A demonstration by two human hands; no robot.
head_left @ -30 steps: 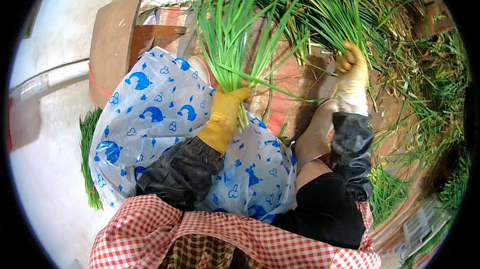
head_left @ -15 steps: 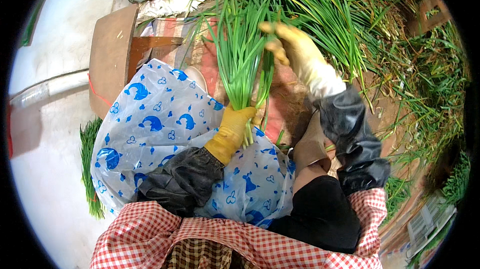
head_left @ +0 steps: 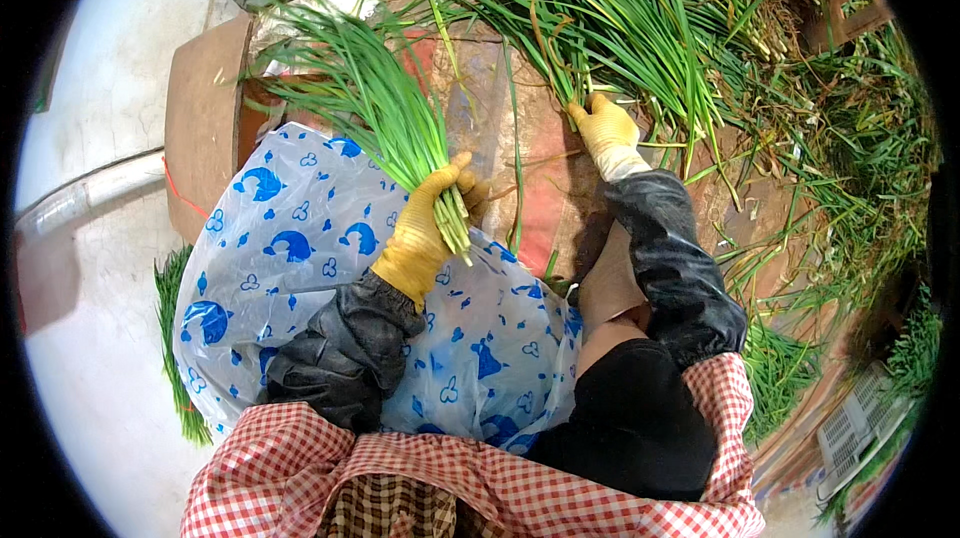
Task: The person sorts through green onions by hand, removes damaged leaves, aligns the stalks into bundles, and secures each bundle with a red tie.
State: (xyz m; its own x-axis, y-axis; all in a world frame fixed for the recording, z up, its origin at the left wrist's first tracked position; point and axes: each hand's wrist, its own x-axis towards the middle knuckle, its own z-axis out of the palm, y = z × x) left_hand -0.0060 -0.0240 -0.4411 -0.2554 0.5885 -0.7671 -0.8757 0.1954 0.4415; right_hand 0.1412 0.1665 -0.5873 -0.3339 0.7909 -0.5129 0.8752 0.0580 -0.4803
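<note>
A bunch of long green chives (head_left: pixel 390 103) is gripped near its pale stem ends by my left hand (head_left: pixel 420 228), in a yellow ribbed glove. The leaves fan out to the upper left, and the cut ends stick out below the fist. My right hand (head_left: pixel 608 130), gloved the same way, has its fingers closed around the stem ends of some chives at the near edge of a large heap of chives (head_left: pixel 630 28). How many stems it grips is hidden.
A clear plastic sheet with blue prints (head_left: pixel 300 228) covers my lap. A brown board (head_left: pixel 205 118) stands at the left, beside a tied green bundle (head_left: pixel 180 348) on the floor. Loose leaves and trimmings (head_left: pixel 850 148) lie at the right, near a pale slotted crate (head_left: pixel 858 428).
My left hand has shifted up and left, tilting the bunch leftward. My right hand has moved from beside the bunch to the heap and closed on stems there.
</note>
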